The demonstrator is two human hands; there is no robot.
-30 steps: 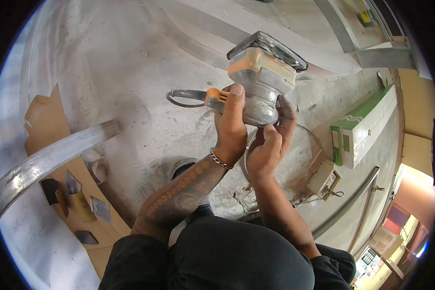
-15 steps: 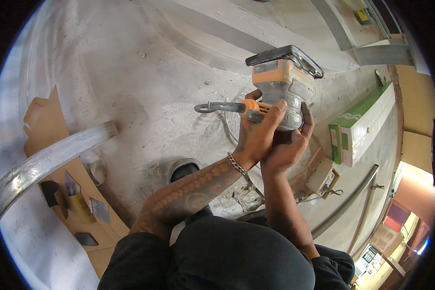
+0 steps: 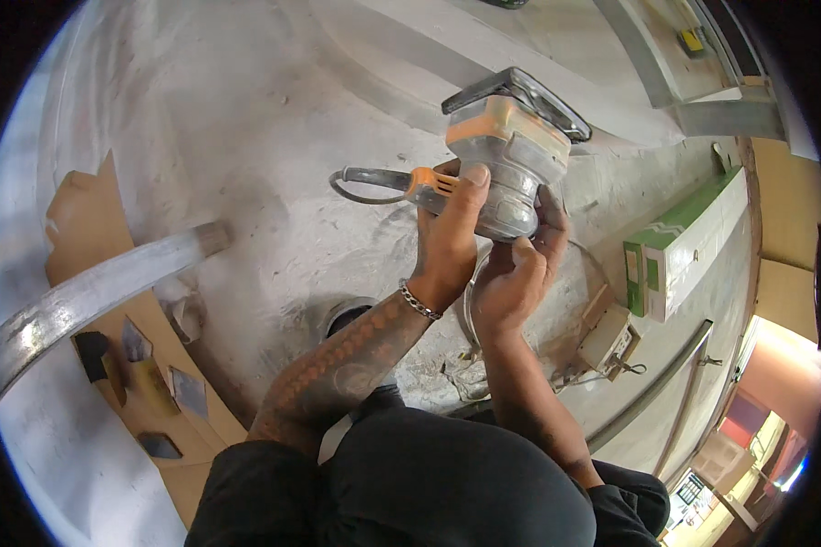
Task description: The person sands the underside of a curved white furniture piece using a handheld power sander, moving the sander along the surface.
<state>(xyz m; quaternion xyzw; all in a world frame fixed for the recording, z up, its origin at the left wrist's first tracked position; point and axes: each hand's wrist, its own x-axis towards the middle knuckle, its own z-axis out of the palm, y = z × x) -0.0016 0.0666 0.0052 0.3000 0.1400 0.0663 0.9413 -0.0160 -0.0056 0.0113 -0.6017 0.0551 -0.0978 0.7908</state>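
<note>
Sander (image 3: 506,150), dusty grey and orange, is up in both hands above the dusty floor (image 3: 246,182), in the upper middle of view. Its black-edged sanding plate (image 3: 518,91) is turned away from the wearer, slightly tilted; the rounded end sits toward the body.

Left hand (image 3: 449,239): closed part-way round the sander's side, thumb laid along the housing, other fingers mostly hidden behind. Right hand (image 3: 518,284): half-curled, cupping the rounded end, fingers up its right side, thumb near the bottom.

Change from half a second ago: sander and both hands have shifted left and a little up in view, nearly back to their place a second ago. Left forearm follows; shoe (image 3: 347,315), plainer then, is now partly covered by it. Black cord (image 3: 374,176) leaves the orange collar (image 3: 423,185) to the left and bends back in a wider loop than in the middle frame. Pale cable (image 3: 470,305) again curves beside the right wrist.

Surroundings keep their arrangement: green and white box (image 3: 689,251) on the right, beige electrical box (image 3: 608,343) near the right forearm, metal bar (image 3: 100,292) over cardboard (image 3: 91,223) on the left.
</note>
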